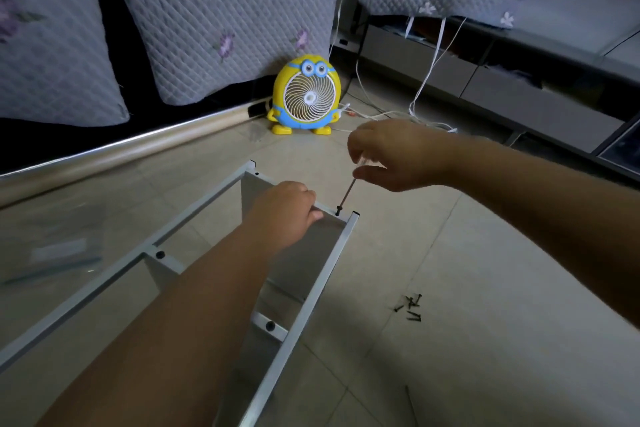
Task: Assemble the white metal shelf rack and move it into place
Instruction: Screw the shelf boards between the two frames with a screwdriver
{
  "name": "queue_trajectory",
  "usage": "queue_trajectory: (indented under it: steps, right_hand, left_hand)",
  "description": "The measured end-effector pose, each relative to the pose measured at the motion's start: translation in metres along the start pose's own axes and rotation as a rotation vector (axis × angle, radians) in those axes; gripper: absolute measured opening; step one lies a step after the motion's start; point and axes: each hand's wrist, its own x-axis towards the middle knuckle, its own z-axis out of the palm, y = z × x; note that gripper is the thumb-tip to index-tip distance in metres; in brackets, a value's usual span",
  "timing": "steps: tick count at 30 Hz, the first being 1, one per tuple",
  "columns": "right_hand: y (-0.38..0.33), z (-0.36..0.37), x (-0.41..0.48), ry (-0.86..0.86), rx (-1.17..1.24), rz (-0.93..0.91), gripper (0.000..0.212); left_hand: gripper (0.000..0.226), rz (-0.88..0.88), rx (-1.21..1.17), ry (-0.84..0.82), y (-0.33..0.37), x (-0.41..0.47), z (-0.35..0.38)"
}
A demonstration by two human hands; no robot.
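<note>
Screwdriver (348, 189) in right hand (398, 156) meets screw (338, 209) on rack (337, 250).

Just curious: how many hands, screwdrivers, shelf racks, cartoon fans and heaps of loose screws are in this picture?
Hands: 2, the left hand and the right hand
Screwdriver: 1
Shelf rack: 1
Fan: 1
Heap of loose screws: 1
Total: 6
</note>
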Motion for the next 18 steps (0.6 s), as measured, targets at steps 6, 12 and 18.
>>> queue_trajectory:
  steps: [6, 12, 18]
  right_hand:
    - [-0.005, -0.006, 0.005, 0.004, -0.041, 0.016, 0.026]
    - [-0.013, -0.016, 0.012, -0.122, -0.021, 0.273, 0.032]
    - [-0.023, -0.018, 0.024, -0.224, 0.128, 0.275, 0.020]
  left_hand:
    - [0.036, 0.013, 0.004, 0.012, -0.002, 0.002, 0.002]
    - [0.035, 0.017, 0.040, -0.048, -0.002, 0.002, -0.004]
    - [0.035, -0.017, 0.085, -0.112, 0.003, 0.005, -0.011]
